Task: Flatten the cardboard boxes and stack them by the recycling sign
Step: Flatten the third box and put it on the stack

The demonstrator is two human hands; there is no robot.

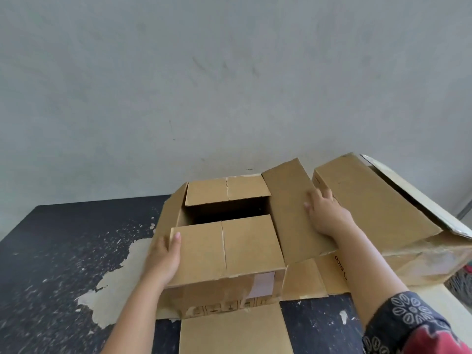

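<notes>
A grey wall (178,85) fills most of what I see; below it is one dark table (51,251) with its top peeling to a pale patch near the middle.

On the table I count two cardboard boxes; the long box (378,210) lies on its side at the far right, its long axis running from the wall toward me and to the right, its torn pale edge uppermost; it lies just beside the open box (224,251) and crowds that box's right side.

The open box stands upright in front of me, mouth upward, its long axis running left to right; its far flap (227,191) and near flap (227,247) are folded partly inward over the dark inside; its right flap (291,210) stands tilted outward against the long box; another flap (235,330) lies flat on the table toward me.

My right hand (327,213) lies with fingers straight and spread on the right flap, touching the long box's end; my patterned sleeve (413,325) shows at the lower right.

My left hand (163,256) holds the left edge of the near flap, thumb on top, fingers hidden underneath.
</notes>
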